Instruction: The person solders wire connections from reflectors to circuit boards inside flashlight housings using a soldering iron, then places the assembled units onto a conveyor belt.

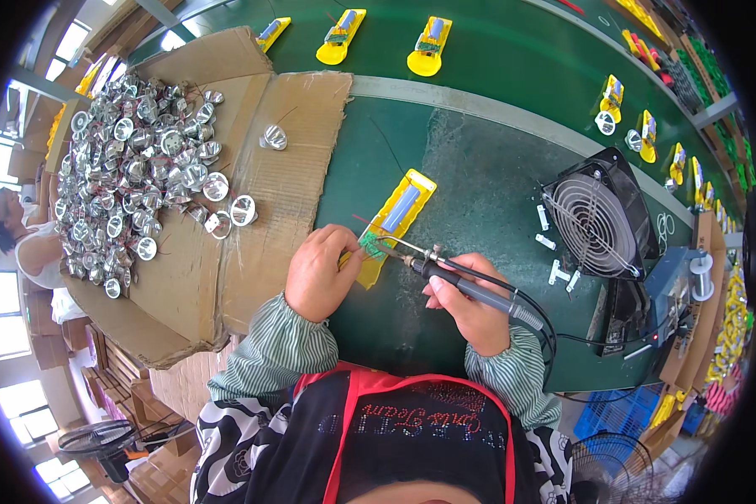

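Note:
A yellow flashlight housing (pixel 418 186) lies on the green table in front of me, with a blue cylindrical battery (pixel 401 208) and a small green circuit board (pixel 370 244) in it. My left hand (pixel 321 270) is closed in a pinch at the housing's edge beside the board; whatever lies between the fingertips is hidden. In my right hand (pixel 476 312) is a grey-handled soldering iron (pixel 491 298) with a thin metal feed tube along its front. Its tip is at the circuit board. Thin red and black wires stick out near the housing.
Left of me, a cardboard box (pixel 260 218) holds a heap of silvery reflector cups (pixel 143 168). A black fan with a wire guard (pixel 595 225) stands at right, near small white parts (pixel 556 270), a blue soldering station (pixel 679 273) and a solder spool (pixel 701 277). More yellow housings (pixel 429 50) line the far strip.

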`<state>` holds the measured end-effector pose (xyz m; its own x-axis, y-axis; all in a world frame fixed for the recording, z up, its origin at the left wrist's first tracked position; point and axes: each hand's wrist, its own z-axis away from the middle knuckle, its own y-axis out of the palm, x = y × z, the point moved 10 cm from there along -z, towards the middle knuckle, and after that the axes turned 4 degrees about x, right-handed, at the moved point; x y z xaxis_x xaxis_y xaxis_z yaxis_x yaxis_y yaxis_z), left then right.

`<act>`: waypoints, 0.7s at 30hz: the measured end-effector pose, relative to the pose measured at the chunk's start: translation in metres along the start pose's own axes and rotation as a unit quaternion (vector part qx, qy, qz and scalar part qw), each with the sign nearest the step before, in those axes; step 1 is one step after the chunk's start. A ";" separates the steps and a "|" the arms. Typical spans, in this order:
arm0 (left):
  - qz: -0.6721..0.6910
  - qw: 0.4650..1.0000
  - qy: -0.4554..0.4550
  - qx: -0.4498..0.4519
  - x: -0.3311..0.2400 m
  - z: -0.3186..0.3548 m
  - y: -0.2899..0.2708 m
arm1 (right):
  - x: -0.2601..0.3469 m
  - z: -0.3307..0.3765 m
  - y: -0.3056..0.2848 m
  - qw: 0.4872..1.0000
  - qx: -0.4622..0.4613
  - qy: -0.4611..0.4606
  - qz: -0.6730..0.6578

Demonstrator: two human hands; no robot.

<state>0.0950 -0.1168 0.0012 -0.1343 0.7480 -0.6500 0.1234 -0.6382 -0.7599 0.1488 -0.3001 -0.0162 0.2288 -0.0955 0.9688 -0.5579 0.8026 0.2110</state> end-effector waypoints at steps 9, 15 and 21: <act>0.004 1.000 0.003 -0.004 -0.001 0.000 -0.001 | -0.005 -0.003 0.001 1.000 0.007 0.002 0.008; 0.005 1.000 0.002 -0.002 -0.001 0.001 -0.001 | 0.001 0.001 -0.001 1.000 0.000 0.003 -0.006; 0.003 1.000 -0.003 -0.003 0.000 0.002 -0.001 | 0.015 0.009 -0.015 1.000 -0.023 -0.001 -0.013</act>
<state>0.0924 -0.1163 0.0023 -0.1385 0.7425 -0.6553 0.1300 -0.6423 -0.7553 0.1535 -0.3185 -0.0039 0.2418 -0.1172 0.9632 -0.5149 0.8259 0.2298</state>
